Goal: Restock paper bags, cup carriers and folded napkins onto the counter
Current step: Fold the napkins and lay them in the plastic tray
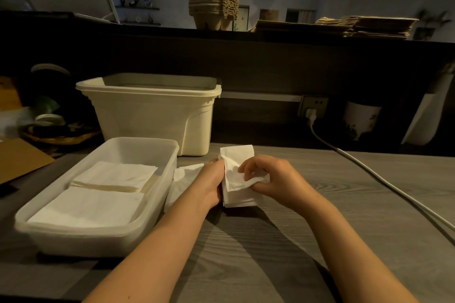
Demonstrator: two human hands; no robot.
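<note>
A small stack of white napkins (237, 174) stands on the grey wooden table between both hands. My left hand (209, 182) presses against the stack's left side. My right hand (270, 179) pinches the top napkin's corner and folds it over. One more loose napkin (183, 178) lies just left of my left wrist. A shallow white tray (170, 155) at the left holds two stacks of folded napkins (98, 194). Up on the dark counter sit stacked pulp cup carriers (213, 1) and flat brown paper bags (357, 26).
A tall cream plastic bin (152, 108) stands behind the tray. A white cable (369, 167) runs from a wall socket (314, 106) across the table's right side. A wicker basket (56, 133) and cardboard (19, 160) crowd the left edge. White pots (360, 118) stand at the back right.
</note>
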